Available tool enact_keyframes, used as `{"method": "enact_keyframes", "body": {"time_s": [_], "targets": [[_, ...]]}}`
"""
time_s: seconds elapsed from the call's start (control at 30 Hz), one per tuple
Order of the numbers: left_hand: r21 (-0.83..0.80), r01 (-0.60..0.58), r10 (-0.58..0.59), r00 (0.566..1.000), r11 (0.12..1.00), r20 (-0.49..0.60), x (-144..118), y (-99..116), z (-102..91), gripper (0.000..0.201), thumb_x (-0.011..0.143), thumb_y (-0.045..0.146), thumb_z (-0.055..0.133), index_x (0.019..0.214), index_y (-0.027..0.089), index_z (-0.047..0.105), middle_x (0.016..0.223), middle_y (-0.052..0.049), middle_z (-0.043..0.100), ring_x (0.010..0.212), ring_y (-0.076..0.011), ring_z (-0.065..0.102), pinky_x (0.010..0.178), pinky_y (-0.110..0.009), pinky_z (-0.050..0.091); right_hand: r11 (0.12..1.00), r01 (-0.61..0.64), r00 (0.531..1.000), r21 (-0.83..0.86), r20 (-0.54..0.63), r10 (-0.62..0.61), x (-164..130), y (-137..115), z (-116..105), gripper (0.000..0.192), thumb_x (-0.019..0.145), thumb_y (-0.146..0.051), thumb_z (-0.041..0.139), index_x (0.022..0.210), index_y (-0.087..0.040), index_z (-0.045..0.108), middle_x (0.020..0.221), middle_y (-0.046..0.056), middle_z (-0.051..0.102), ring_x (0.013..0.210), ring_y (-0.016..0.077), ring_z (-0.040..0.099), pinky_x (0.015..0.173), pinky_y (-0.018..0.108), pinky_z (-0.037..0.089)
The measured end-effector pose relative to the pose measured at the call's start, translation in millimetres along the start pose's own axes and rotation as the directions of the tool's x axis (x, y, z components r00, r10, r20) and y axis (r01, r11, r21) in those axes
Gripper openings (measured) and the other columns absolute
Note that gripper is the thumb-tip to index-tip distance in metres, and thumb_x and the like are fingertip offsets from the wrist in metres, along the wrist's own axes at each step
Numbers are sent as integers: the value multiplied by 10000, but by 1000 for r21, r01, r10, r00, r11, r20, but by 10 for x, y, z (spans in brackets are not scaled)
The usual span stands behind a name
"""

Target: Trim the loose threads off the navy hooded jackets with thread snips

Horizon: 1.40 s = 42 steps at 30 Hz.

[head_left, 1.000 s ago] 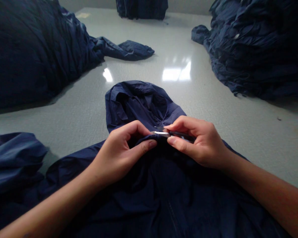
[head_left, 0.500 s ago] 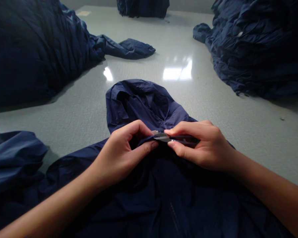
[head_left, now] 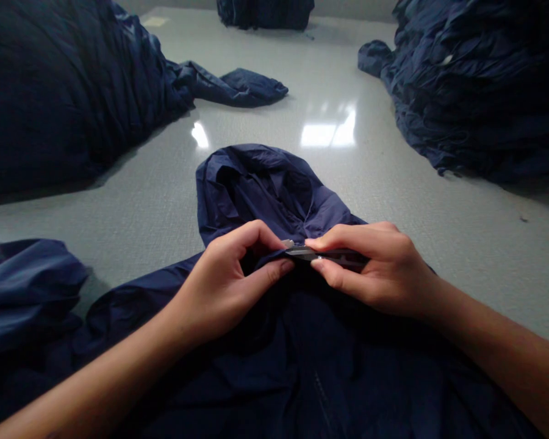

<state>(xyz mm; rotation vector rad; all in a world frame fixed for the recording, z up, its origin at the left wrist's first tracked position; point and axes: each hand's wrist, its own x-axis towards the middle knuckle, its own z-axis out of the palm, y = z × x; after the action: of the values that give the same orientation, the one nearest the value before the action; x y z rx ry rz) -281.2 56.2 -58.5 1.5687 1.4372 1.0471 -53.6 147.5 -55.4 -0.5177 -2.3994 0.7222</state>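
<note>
A dark navy hooded jacket [head_left: 274, 366] lies spread in front of me, its hood [head_left: 265, 183] pointing away. My left hand [head_left: 238, 274] pinches the jacket's fabric near the neck, below the hood, between thumb and fingers. In my right hand [head_left: 370, 262] are small thread snips [head_left: 302, 251], gripped between thumb and forefinger. Their metal blades point left and touch the fabric at my left fingertips. A small whitish tag [head_left: 288, 243] shows beside the blades. Whether the blades have fabric between them, I cannot tell.
A large heap of navy garments [head_left: 64, 97] rises at the left, one sleeve [head_left: 247, 88] stretching across the pale table [head_left: 141, 219]. Another heap [head_left: 480, 91] stands at the right. Farther back is a navy bundle [head_left: 265, 13]. Bunched navy fabric [head_left: 27, 292] lies at near left.
Both hands keep their grip, with the snips at almost the same spot by the neck. The view has shifted very slightly.
</note>
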Motion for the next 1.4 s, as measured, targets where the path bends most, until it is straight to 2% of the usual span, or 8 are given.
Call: {"method": "enact_keyframes", "body": {"time_s": [0.33, 0.57, 0.7, 0.77, 0.87, 1.07, 1.2, 1.4], "targets": [[-24, 20, -20, 1000, 1000, 1, 3, 20, 0, 147, 951, 324, 756, 883, 209, 694, 879, -2, 741, 820, -174, 673, 739, -281, 519, 1000, -14, 999, -22, -37, 13, -24, -13, 42, 55, 920, -197, 708, 898, -245, 721, 814, 5, 795, 648, 160, 710, 597, 269, 525], [-11, 28, -28, 1000, 1000, -7, 1, 3, -8, 157, 955, 329, 763, 897, 204, 688, 876, 9, 722, 821, -158, 652, 740, -273, 493, 970, -169, 984, 172, -29, 177, -3, -41, 40, 69, 889, -209, 733, 957, -209, 733, 831, 11, 780, 650, 153, 689, 576, 261, 504], [-23, 10, -10, 1000, 1000, -19, -24, 0, -8, 130, 970, 313, 750, 935, 206, 685, 915, 4, 708, 850, -158, 650, 764, -282, 493, 876, -274, 947, 397, -45, 317, -23, -38, 44, 102, 917, -230, 704, 1014, -199, 712, 789, 4, 721, 653, 148, 653, 561, 254, 470], [-8, -12, 12, 999, 1000, -40, -40, -5, -1, 91, 977, 289, 743, 987, 214, 690, 955, 1, 704, 883, -158, 649, 791, -286, 494, 785, -328, 919, 526, -14, 394, -19, -36, 43, 180, 946, -271, 696, 1109, -194, 694, 673, -41, 620, 547, 117, 548, 491, 232, 390], [18, -66, 67, 995, 998, -76, -53, -21, 18, 74, 981, 227, 725, 1042, 227, 683, 1014, -2, 691, 954, -155, 645, 835, -281, 494, 716, -427, 883, 552, 84, 462, 10, -38, 49, 328, 911, -298, 775, 1199, -166, 688, 575, -94, 492, 462, 82, 392, 430, 215, 273], [-29, -126, 122, 987, 992, -106, -49, -46, 24, 151, 964, 179, 724, 1086, 242, 661, 1108, -6, 674, 1059, -163, 652, 900, -275, 521, 716, -442, 884, 541, 125, 451, 32, -35, 107, 128, 866, -218, 813, 939, -163, 724, 783, 4, 688, 648, 122, 586, 569, 241, 427], [12, -51, 52, 995, 999, -82, -42, -55, 9, 279, 942, 304, 799, 1198, 268, 693, 1100, 2, 724, 1004, -163, 685, 869, -271, 538, 691, -422, 886, 587, 103, 453, 8, -42, 136, 106, 879, -196, 811, 937, -185, 722, 771, -11, 698, 660, 128, 612, 591, 243, 448], [-16, 14, -16, 996, 1000, -88, -21, -60, 16, 248, 927, 388, 818, 1112, 251, 725, 1003, 15, 764, 896, -155, 716, 796, -260, 559, 624, -409, 884, 666, 119, 453, 1, -67, 131, 67, 929, -195, 781, 977, -187, 734, 618, -51, 684, 549, 95, 600, 566, 222, 436]]}}
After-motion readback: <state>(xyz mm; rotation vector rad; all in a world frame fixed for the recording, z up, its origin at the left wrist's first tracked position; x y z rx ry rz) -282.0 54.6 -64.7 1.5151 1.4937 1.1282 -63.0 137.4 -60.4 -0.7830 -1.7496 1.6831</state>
